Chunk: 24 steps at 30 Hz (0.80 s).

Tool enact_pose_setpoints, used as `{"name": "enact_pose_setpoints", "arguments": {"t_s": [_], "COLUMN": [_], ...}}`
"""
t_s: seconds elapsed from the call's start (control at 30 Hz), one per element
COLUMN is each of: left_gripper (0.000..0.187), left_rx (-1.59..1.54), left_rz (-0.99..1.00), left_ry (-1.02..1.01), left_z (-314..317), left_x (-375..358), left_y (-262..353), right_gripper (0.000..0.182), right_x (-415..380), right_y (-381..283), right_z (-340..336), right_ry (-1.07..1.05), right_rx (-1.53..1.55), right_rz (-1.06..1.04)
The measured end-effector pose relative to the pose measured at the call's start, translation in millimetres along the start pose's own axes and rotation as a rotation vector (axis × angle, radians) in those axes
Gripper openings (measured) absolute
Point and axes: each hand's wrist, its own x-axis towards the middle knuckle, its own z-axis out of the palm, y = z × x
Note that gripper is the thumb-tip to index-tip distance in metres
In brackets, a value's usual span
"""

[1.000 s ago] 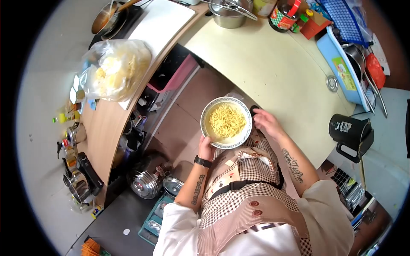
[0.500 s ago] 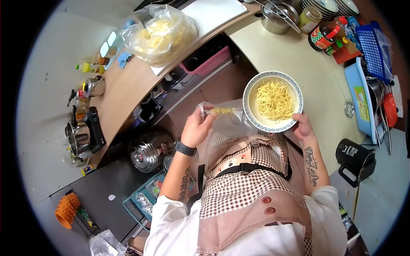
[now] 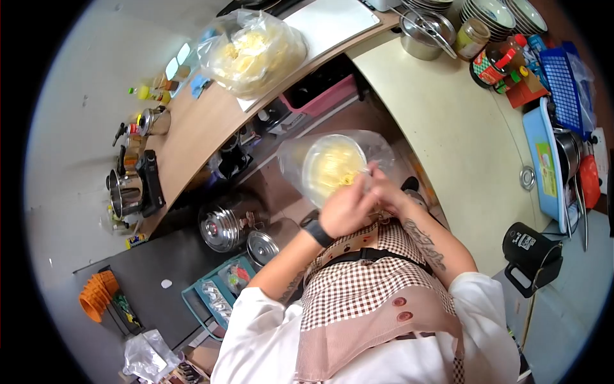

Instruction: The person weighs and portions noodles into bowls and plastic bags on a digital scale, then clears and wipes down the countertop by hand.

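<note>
A bowl [image 3: 306, 168] of yellow noodles [image 3: 334, 165] is now inside or behind a clear plastic bag [image 3: 382, 148], in front of my apron. My left hand [image 3: 347, 208] is closed at the near edge of the bag, with a few noodles beside its fingers. Close against it, my right hand [image 3: 385, 191] is closed at the bowl's near right edge, gripping the bowl or the bag around it. The fingertips of both hands are partly hidden, and the plastic blurs the bowl's outline.
On the wooden counter [image 3: 185, 128] at the left are a large bag of noodles [image 3: 256, 54], a white board [image 3: 332, 25] and pots. The pale table [image 3: 441, 121] at the right bears a steel pot [image 3: 425, 41], bottles, a blue basin [image 3: 543, 166] and a black pitcher [image 3: 531, 253].
The bowl has moved left from over the table's edge and is now within or behind the clear bag. My right hand has moved left and my left hand right, so they are close together.
</note>
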Motion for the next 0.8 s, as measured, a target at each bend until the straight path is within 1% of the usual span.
{"name": "enact_pose_setpoints", "arguments": {"t_s": [0.07, 0.17, 0.23, 0.27, 0.33, 0.37, 0.43, 0.5, 0.57, 0.6, 0.63, 0.67, 0.7, 0.73, 0.77, 0.8], "left_gripper": [0.058, 0.055, 0.05, 0.048, 0.05, 0.05, 0.051, 0.051, 0.05, 0.05, 0.05, 0.05, 0.051, 0.052, 0.052, 0.052], "left_rx": [0.0, -0.451, -0.841, -0.932, -1.078, -1.105, -1.159, -1.16, -1.148, -1.119, -1.097, -1.08, -1.14, -1.125, -1.107, -1.093], "left_rz": [0.098, 0.101, -0.068, -0.109, -0.134, -0.105, -0.029, -0.026, -0.011, 0.0, 0.003, -0.016, -0.027, -0.036, -0.044, -0.059], "left_ry": [-0.084, 0.149, 0.193, 0.237, 0.236, 0.214, 0.185, 0.156, 0.115, 0.123, 0.137, 0.139, 0.132, 0.146, 0.155, 0.159], "left_z": [8.3, -4.2, -35.0, -44.4, -56.2, -56.8, -56.0, -50.6, -47.5, -51.0, -51.0, -46.4, -45.4, -46.0, -43.1, -38.8], "left_x": [-0.3, 1.7, -1.5, 0.3, -1.7, -3.0, -0.2, 1.6, 3.3, 8.7, 9.0, 3.5, 1.0, 3.9, 4.0, 1.1], "left_y": [12.5, 5.2, 2.0, -8.3, -27.0, -29.3, -29.1, -19.4, -13.1, -12.3, -12.7, -12.7, -12.5, -13.5, -16.4, -19.9], "right_gripper": [0.063, 0.077, 0.08, 0.079, 0.087, 0.091, 0.091, 0.09, 0.088, 0.087, 0.08, 0.072, 0.07, 0.068, 0.065, 0.063], "right_x": [14.7, 51.0, 31.2, 5.0, -10.1, -15.4, -18.8, -22.0, -25.9, -22.2, -33.9, -44.9, -56.5, -60.9, -61.6, -68.7], "right_y": [3.2, 39.9, 24.6, -5.9, -25.0, -29.1, -33.5, -26.4, -9.4, -14.0, -15.0, -15.6, -12.3, -16.4, -8.0, -5.4], "right_z": [3.6, -9.6, 1.8, 16.3, 10.8, 5.4, -6.9, -13.8, -32.0, -41.1, -43.4, -46.8, -57.2, -74.4, -99.7, -115.1], "right_ry": [-0.099, 0.017, 0.115, 0.172, 0.178, 0.194, 0.214, 0.246, 0.307, 0.333, 0.265, 0.252, 0.247, 0.236, 0.266, 0.233], "right_rx": [-0.35, -1.022, -1.434, -1.628, -1.583, -1.553, -1.492, -1.432, -1.273, -1.196, -0.787, -0.366, -0.145, 0.071, 0.207, 0.337], "right_rz": [-0.181, -0.429, -0.527, -0.54, -0.455, -0.412, -0.461, -0.466, -0.53, -0.585, -0.465, -0.363, -0.324, -0.311, -0.317, -0.3]}}
